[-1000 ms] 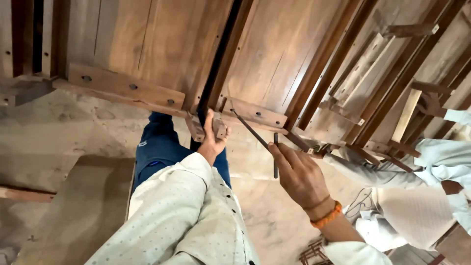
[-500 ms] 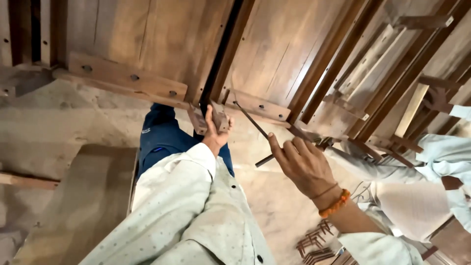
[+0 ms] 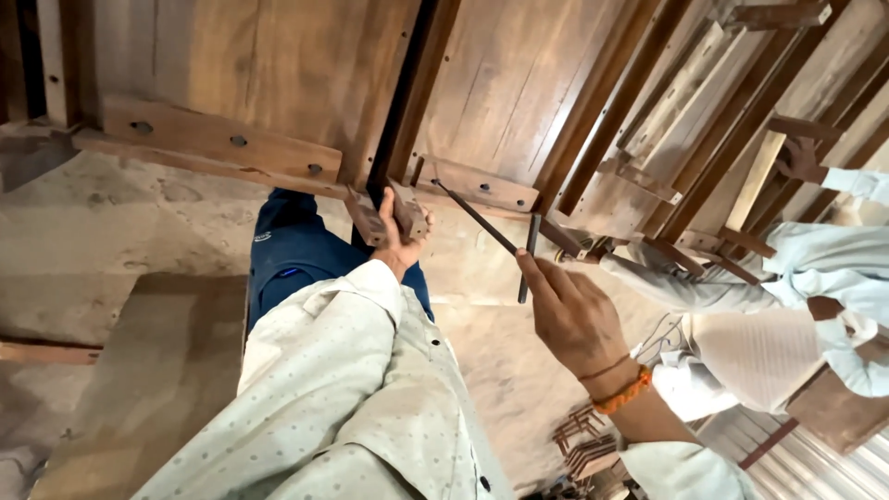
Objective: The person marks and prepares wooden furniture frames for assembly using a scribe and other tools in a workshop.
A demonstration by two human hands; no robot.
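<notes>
Now my left hand [image 3: 400, 243] clenches a small wooden block [image 3: 407, 211] against the panel's [image 3: 278, 83] lower rail, my right hand [image 3: 572, 310] pinching a dark metal rod [image 3: 528, 259] which could slip if loosened.

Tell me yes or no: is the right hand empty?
No, the right hand grips a thin dark metal rod, held upright near the wooden door panels.
</notes>
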